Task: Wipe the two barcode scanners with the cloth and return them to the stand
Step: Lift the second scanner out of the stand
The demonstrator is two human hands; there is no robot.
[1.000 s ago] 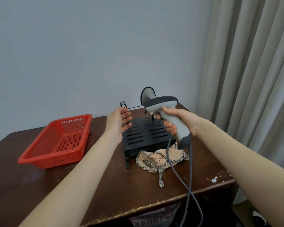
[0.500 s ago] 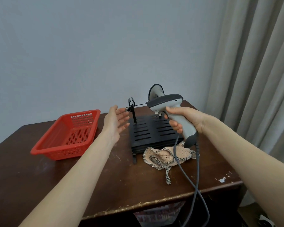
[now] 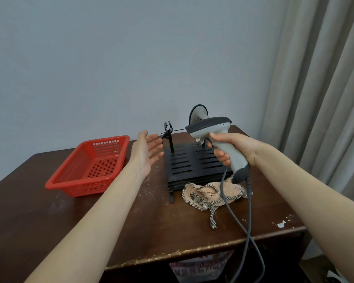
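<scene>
Over stand [image 3: 192, 162], grips barcode scanner [image 3: 210, 124] in right hand [image 3: 235, 147]; now spreads left hand [image 3: 146, 150] flat, empty; cloth [image 3: 208, 194] untouched, wiping pending.

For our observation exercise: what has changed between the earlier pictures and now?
The left hand has drawn back leftward from the clip post of the stand, which its fingers nearly touched a second ago, and is open, holding nothing. Nothing was taken or let go. Unchanged: the right hand grips the scanner above the stand; the cloth and red basket lie where they were.
</scene>
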